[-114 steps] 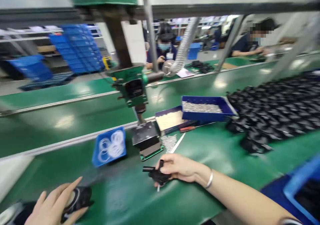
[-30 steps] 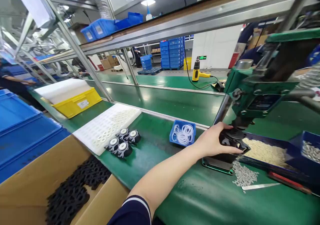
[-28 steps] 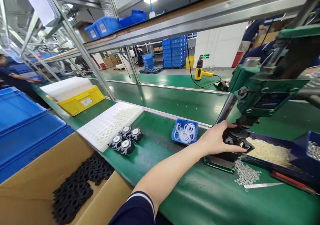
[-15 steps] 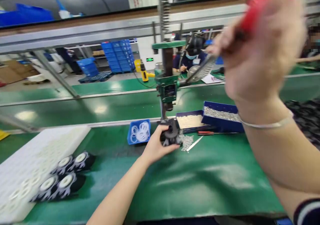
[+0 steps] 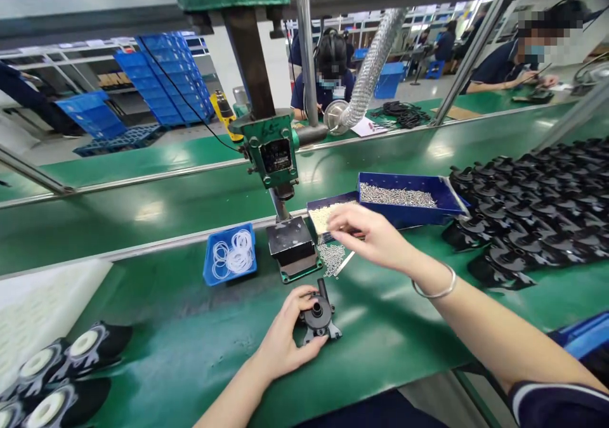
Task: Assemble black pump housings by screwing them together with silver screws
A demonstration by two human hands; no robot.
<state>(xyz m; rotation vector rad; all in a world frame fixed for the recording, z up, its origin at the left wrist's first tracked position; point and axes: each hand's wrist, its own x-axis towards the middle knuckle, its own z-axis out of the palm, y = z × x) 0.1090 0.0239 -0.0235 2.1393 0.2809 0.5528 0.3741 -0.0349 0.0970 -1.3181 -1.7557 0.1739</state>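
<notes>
My left hand (image 5: 285, 336) is closed around a black round plastic housing (image 5: 318, 316) with a short spout and a raised centre. It rests on the green bench in front of the press base (image 5: 291, 241). My right hand (image 5: 375, 234) hovers near the small bin of pale pieces (image 5: 321, 220), thumb and fingers apart, with nothing visible between them. Below its fingers lies a pile of tiny metal rings (image 5: 333, 258) beside a white strip (image 5: 344, 264). A red-handled screwdriver is mostly hidden behind this hand.
The green press head (image 5: 271, 152) stands above its base. A blue bin of white rings (image 5: 231, 255) sits left of it, a bin of metal pins (image 5: 399, 194) to the right. Black housings (image 5: 537, 206) fill the far right; others with white rings (image 5: 61, 364) lie left by a foam tray (image 5: 66, 295).
My right hand has left the raised red lever handle and come down over the small parts. My left hand has drawn the black housing off the press base toward me. The view has shifted.
</notes>
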